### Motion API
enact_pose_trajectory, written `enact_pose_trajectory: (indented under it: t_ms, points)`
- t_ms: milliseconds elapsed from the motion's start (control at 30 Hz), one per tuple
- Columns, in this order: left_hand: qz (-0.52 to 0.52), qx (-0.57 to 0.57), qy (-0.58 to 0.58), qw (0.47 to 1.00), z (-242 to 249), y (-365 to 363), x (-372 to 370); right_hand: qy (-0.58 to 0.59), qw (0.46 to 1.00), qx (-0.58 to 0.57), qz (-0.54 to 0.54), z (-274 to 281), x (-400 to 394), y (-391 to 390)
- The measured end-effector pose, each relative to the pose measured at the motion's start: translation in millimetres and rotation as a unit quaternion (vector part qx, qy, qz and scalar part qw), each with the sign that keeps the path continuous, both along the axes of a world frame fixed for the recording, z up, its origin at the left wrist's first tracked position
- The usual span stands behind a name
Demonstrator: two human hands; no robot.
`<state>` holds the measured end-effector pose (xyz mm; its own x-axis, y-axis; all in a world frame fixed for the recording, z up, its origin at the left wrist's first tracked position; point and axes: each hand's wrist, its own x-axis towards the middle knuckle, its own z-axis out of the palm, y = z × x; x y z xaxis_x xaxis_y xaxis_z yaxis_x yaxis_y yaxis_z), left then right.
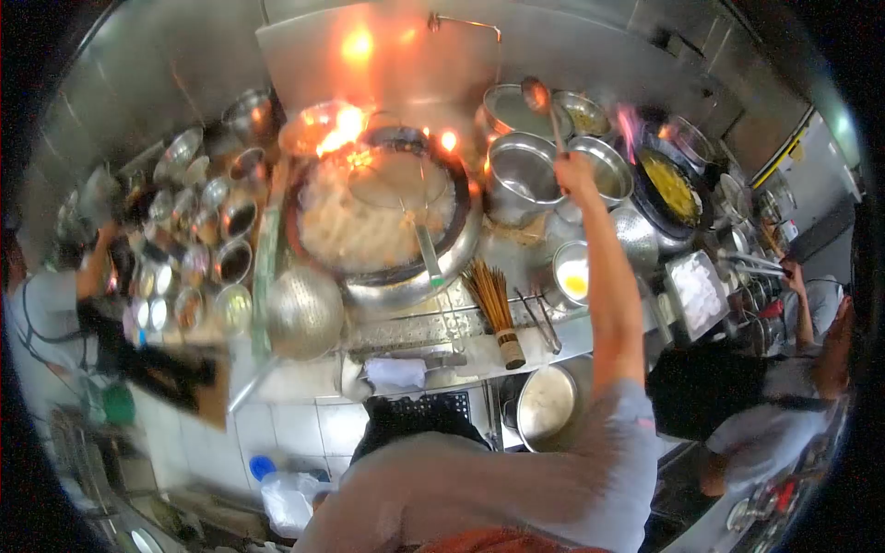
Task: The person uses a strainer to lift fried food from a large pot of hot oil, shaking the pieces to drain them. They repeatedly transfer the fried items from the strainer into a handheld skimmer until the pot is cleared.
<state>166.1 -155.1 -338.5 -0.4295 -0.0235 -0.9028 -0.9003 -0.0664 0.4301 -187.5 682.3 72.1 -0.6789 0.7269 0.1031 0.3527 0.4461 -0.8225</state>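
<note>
My right hand (573, 175) is closed around the handle of a ladle (536, 96), whose bowl is raised toward the back wall. Below it are a steel pot (525, 170) and another pot (601, 166) beside it; a wider pot (514, 111) stands behind. To the left, a large wok (318, 221) holds pale, steaming contents, with flames at its far rim. A wire strainer (426, 244) lies across the wok, its handle toward me. My left hand is not visible.
A perforated strainer (304, 313), a bamboo brush (495, 309), tongs (539, 323) and a folded cloth (395, 372) lie along the front. Right are a bowl with yolk-yellow contents (573, 276) and a dark wok (671, 189). Co-workers (51, 313) (774, 433) stand on both sides.
</note>
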Motion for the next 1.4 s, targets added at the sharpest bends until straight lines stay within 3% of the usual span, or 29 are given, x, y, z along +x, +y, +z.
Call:
enact_pose_trajectory:
  t_ms: [33, 100, 133, 167, 200, 233, 267, 567, 667, 733, 900, 1400]
  points:
    - [0.004, -0.001, -0.003, 1.000, 3, 1, -1, 0.005, 1.000, -0.002, -0.001, -10, -19, 16]
    - [0.012, -0.004, -0.009, 1.000, 10, 1, -2, -0.022, 0.993, -0.116, 0.025, -19, -42, 32]
    - [0.014, -0.007, -0.011, 1.000, 13, 0, -5, 0.014, 0.968, -0.242, 0.067, -14, -46, 36]
    - [0.015, -0.010, -0.013, 1.000, 16, -2, -6, 0.016, 0.967, -0.247, 0.066, -12, -48, 39]
    - [0.014, -0.012, -0.014, 1.000, 21, -3, -10, 0.109, 0.899, -0.421, 0.054, -6, -47, 36]
    - [0.014, -0.015, -0.017, 1.000, 25, -3, -12, 0.199, 0.792, -0.576, 0.038, -2, -45, 33]
    - [0.011, -0.018, -0.018, 1.000, 29, -4, -15, 0.189, 0.774, -0.602, 0.047, 1, -43, 30]
    - [-0.011, -0.047, -0.026, 0.998, 62, -12, -40, 0.229, 0.722, -0.646, 0.098, 13, 2, 30]
    - [-0.017, -0.050, -0.029, 0.998, 67, -13, -46, 0.237, 0.692, -0.672, 0.112, 22, 19, 28]
    - [-0.020, -0.053, -0.032, 0.998, 71, -15, -46, 0.214, 0.639, -0.720, 0.169, 28, 29, 27]
    - [-0.020, -0.055, -0.035, 0.998, 76, -17, -45, 0.187, 0.636, -0.729, 0.169, 41, 39, 19]
    - [0.030, -0.032, -0.041, 0.998, 80, -19, -8, 0.080, 0.713, -0.662, 0.217, 41, 50, 1]
